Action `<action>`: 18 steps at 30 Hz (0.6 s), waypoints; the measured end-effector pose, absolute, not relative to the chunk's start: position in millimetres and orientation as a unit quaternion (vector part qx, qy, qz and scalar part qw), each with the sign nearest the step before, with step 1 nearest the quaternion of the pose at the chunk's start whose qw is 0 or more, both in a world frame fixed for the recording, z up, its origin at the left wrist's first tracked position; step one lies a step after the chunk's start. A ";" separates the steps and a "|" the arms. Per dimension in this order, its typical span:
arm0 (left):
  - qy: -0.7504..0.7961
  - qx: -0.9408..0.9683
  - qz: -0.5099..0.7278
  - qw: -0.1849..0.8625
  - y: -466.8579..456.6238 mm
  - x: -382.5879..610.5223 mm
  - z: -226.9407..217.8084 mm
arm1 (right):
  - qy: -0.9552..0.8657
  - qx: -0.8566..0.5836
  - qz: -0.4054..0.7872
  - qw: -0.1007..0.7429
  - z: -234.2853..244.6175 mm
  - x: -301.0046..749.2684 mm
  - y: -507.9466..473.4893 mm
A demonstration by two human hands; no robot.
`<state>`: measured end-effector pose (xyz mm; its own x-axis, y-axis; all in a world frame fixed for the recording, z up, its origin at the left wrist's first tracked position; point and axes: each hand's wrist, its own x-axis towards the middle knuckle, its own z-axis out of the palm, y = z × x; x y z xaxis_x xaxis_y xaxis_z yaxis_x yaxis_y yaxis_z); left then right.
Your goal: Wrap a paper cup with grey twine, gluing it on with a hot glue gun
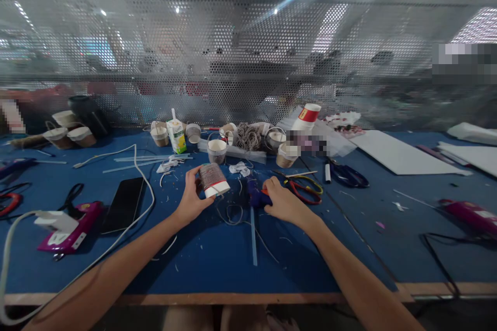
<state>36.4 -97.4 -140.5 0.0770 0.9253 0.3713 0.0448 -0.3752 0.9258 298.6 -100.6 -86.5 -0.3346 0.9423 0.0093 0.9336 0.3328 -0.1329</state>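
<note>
My left hand (191, 191) grips a paper cup (214, 178) tilted on its side. Grey-brown twine winds round most of its wall, leaving a white band bare. My right hand (280, 199) is closed round the orange-trigger part of a blue glue gun (254, 192), just right of the cup. From the gun a clear glue stick (253, 240) sticks out toward the table's front edge. A thin loose strand of twine (235, 221) curls on the blue table (202, 264) between my hands.
Behind the cup stand twine-wrapped cups (216, 152), a heap of twine (248, 137) and a drink carton (177, 137). Scissors (305, 189) lie right of my right hand. At left are a phone (124, 204), a white cable (149, 181) and a purple power strip (73, 232).
</note>
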 end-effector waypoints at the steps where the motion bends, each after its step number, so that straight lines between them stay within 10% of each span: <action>1: 0.394 0.621 0.550 0.395 -97.3 36.4 -140.5 | -0.815 -0.574 0.058 0.058 -87.3 299.9 -98.6; 9: 0.407 0.661 0.518 0.361 -95.5 35.2 -143.6 | -0.802 -0.476 0.171 0.317 -85.1 299.5 -93.0; 18: 0.417 0.664 0.511 0.352 -95.9 37.4 -140.4 | -0.692 -0.423 0.417 0.410 -100.7 292.0 -111.4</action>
